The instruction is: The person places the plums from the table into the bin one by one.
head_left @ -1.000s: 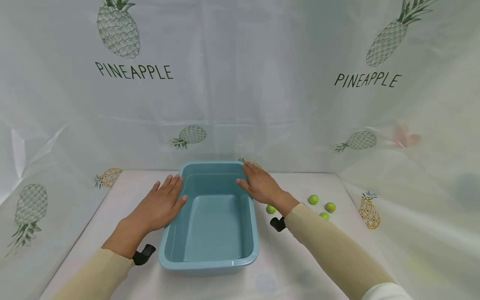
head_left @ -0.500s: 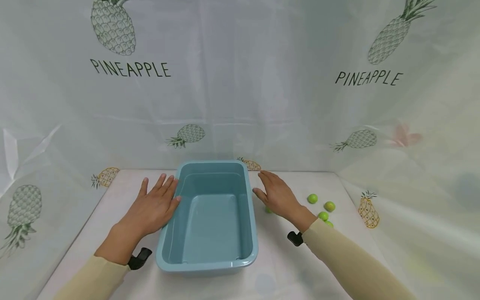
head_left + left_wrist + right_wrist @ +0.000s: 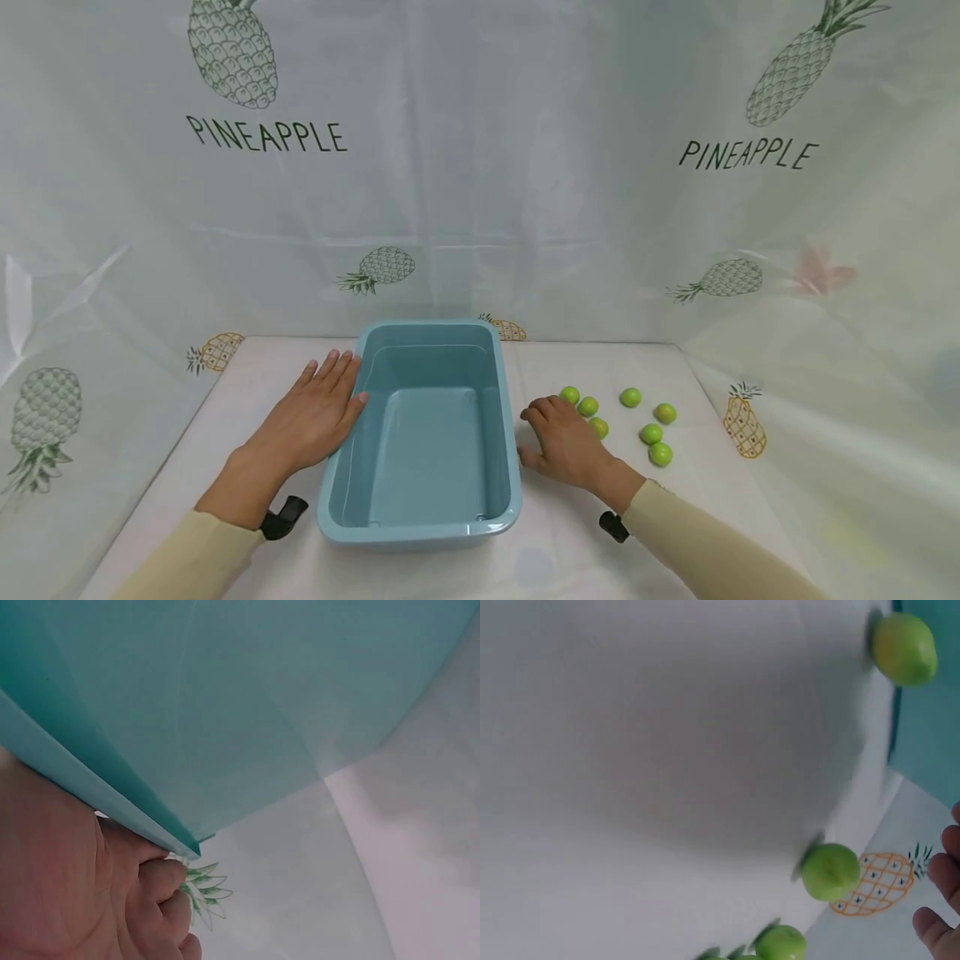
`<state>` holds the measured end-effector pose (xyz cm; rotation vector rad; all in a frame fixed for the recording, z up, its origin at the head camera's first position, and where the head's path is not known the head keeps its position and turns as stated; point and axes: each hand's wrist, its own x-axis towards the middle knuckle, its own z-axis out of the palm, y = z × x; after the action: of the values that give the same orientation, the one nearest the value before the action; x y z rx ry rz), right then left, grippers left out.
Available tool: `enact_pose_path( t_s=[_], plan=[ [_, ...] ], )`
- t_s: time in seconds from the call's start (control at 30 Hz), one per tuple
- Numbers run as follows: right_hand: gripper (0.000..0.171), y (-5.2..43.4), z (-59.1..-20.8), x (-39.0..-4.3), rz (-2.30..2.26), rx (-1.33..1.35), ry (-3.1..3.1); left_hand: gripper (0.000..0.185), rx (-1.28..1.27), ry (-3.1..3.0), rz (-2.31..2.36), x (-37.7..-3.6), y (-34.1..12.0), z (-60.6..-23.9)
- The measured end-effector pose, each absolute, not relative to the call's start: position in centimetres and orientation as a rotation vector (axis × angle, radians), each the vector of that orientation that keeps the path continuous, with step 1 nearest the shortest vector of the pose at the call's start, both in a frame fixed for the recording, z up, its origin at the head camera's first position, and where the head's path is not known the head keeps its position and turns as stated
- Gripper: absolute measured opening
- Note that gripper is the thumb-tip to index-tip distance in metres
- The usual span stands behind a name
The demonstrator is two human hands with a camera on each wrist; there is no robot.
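Note:
A blue-grey plastic basin (image 3: 431, 454) stands on the white-covered table with nothing in it. My left hand (image 3: 311, 417) lies along its left rim, fingers straight and pointing away; the left wrist view shows the palm (image 3: 52, 877) against the rim. Right of the basin, my right hand (image 3: 566, 442) is low over the table, its fingers slightly bent. Close beyond this hand lie green limes (image 3: 588, 407). In the right wrist view a lime (image 3: 904, 649) shows near the basin wall (image 3: 930, 727), while the fingers (image 3: 946, 877) appear at the edge, apart from it.
Several more limes (image 3: 652, 433) lie farther right on the table. A pale sheet (image 3: 487, 192) printed with pineapples hangs behind the table and along both sides.
My right hand has left the basin's right rim and moved right and nearer to the limes, uncovering several of them. My left hand stays at the left rim.

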<state>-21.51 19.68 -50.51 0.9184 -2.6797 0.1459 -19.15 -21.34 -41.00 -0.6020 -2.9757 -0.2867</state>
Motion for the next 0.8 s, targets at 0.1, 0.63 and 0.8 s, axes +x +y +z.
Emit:
enact_pose_path(
  t_s=[0.1,0.63,0.8],
  plan=[
    [0.049,19.4,-51.3,-20.8,0.100,1.009,-2.635,0.066,-0.601,-2.974,-0.283,-19.2,-21.3,-41.0],
    [0.046,17.9,-54.3,-19.6,-0.109,1.110,-2.605,0.068,-0.580,-2.987,-0.338,-19.1,-21.2,-41.0],
    [0.044,18.6,-53.8,-20.1,-0.065,1.043,-2.647,0.069,-0.580,-2.998,-0.372,-19.0,-21.1,-41.0]
  ],
)
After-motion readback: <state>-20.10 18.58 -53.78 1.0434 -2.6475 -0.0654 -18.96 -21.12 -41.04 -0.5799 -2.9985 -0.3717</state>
